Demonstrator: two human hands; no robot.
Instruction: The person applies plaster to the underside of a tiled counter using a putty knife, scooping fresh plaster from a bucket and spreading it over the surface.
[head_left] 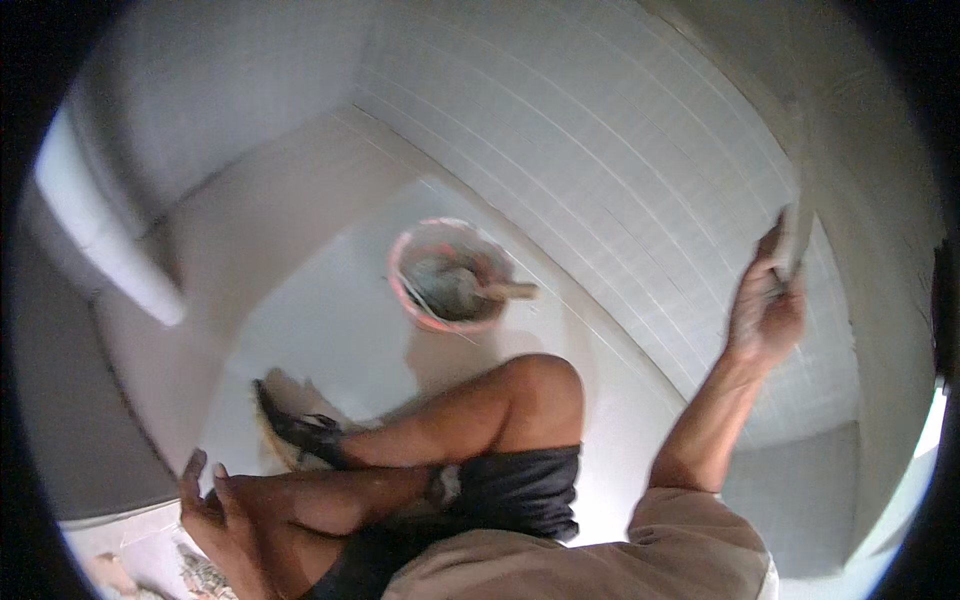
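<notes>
My right hand (765, 305) is raised at the right and grips a flat grey trowel (793, 240) pressed against the grey plastered wall edge beside the white tiled wall (620, 170). My left hand (205, 500) rests low at the left, fingers spread, on my bent knee, holding nothing. My legs in dark shorts fold across the lower middle, with a dark sandal (290, 430) on the floor.
A pink bucket (412, 300) with grey mortar and a wooden-handled tool (500, 291) stands on the pale floor ahead of my knee. A white pipe-like fixture (100, 230) runs along the left wall. Rubble lies at the lower left.
</notes>
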